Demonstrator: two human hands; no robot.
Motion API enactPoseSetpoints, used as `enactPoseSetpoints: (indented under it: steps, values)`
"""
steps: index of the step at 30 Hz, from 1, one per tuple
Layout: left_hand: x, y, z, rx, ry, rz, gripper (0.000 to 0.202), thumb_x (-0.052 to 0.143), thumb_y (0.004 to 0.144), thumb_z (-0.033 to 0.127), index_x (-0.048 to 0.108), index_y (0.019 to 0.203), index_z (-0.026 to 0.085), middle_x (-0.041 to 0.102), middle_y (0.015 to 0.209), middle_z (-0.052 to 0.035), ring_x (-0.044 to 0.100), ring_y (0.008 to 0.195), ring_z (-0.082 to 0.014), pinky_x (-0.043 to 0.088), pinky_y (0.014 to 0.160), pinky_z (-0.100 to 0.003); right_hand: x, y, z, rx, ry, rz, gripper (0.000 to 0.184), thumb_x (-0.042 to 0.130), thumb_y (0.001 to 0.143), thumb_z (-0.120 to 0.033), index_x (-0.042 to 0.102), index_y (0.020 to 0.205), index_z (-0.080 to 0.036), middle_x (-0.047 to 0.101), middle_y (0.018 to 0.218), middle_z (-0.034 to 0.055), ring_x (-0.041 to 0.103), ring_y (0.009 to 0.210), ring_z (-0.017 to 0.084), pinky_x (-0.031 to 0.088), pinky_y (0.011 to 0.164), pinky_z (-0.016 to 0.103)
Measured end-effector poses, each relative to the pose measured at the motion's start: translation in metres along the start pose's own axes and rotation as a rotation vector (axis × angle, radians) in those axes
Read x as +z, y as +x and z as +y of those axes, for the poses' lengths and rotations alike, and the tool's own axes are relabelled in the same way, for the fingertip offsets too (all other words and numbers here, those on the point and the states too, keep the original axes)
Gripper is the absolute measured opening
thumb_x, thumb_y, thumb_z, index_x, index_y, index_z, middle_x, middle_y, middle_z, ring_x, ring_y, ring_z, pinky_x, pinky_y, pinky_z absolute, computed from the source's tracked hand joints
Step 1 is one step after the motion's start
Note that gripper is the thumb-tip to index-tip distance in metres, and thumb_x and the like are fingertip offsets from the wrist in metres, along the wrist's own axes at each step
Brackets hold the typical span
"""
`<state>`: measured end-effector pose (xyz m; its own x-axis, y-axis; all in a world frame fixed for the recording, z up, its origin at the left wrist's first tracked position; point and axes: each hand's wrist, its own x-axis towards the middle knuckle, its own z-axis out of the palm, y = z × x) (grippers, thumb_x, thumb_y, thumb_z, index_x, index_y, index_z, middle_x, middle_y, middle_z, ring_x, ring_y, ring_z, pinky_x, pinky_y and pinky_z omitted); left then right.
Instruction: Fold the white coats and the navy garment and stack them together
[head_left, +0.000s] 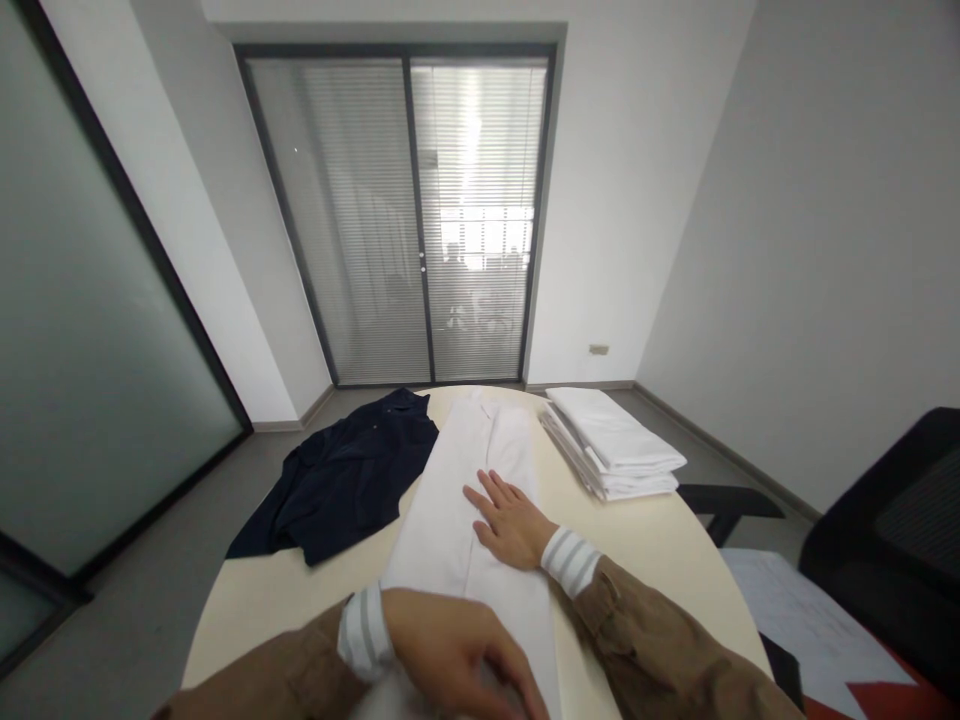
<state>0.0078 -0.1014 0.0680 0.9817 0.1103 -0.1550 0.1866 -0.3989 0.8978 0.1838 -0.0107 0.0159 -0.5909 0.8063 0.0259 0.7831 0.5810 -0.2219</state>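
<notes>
spread wide, right hand (513,524) lies flat on white cloth (435,535); left hand (454,645) curled, grip unclear.

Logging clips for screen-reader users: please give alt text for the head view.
A person's right hand lies flat on a long folded white cloth on a rounded cream table, while the left hand is bent over the cloth's nearer part, its grip unclear. A navy garment lies left of the cloth, and a stack of folded white cloths to the right.
</notes>
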Motion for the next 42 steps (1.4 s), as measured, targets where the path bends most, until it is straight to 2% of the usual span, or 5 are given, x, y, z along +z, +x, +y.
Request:
enactPoseSetpoints:
  steps: [5,9,19,31,42]
  values:
    - [-0.034,0.025,0.0,-0.288,0.174,0.794,0.022,0.055,0.09,0.03,0.069,0.087,0.013,0.072,0.085,-0.0074,0.067,0.08,-0.0199,0.054,0.08,-0.033,-0.006,-0.004,-0.001,-0.024,0.06,-0.058,0.079,0.054,0.089,-0.04,0.023,0.159,-0.018,0.019,0.164,0.0195,0.016,0.151,0.038,0.028,0.112,0.059]
    - [-0.029,0.044,-0.04,-0.305,0.432,1.294,0.038,0.048,0.09,0.019,0.053,0.126,0.012,0.06,0.127,-0.0173,0.056,0.122,-0.0253,0.045,0.106,-0.045,-0.01,-0.001,0.012,0.003,0.302,0.139,0.062,0.058,0.086,-0.03,0.044,0.145,-0.018,0.057,0.139,0.0171,0.054,0.126,0.03,0.043,0.102,0.047]
    - [-0.013,0.036,-0.064,-0.603,0.838,0.84,0.058,0.036,0.101,0.04,0.034,0.155,0.017,0.014,0.166,-0.0156,0.015,0.151,-0.0368,0.025,0.119,-0.058,-0.001,0.029,0.074,0.185,0.252,0.509,0.03,0.046,0.094,-0.019,0.061,0.12,-0.016,0.067,0.118,0.0101,0.061,0.109,0.021,0.045,0.099,0.033]
    - [-0.012,0.028,-0.073,-0.531,0.811,0.862,0.062,0.028,0.103,0.049,0.029,0.157,0.019,0.009,0.166,-0.0096,0.013,0.152,-0.0354,0.024,0.12,-0.055,-0.048,0.11,0.117,0.572,0.0,0.382,0.049,0.031,0.098,-0.01,0.041,0.146,-0.015,0.05,0.147,0.0166,0.061,0.119,0.023,0.045,0.096,0.031]
    - [-0.015,0.026,-0.074,-0.499,0.775,0.862,0.062,0.031,0.103,0.047,0.029,0.157,0.018,0.01,0.166,-0.011,0.011,0.152,-0.0366,0.024,0.12,-0.057,-0.063,0.135,0.128,0.676,-0.082,0.301,0.04,0.03,0.098,-0.012,0.057,0.128,-0.015,0.061,0.124,0.0216,0.065,0.106,0.028,0.046,0.087,0.038]
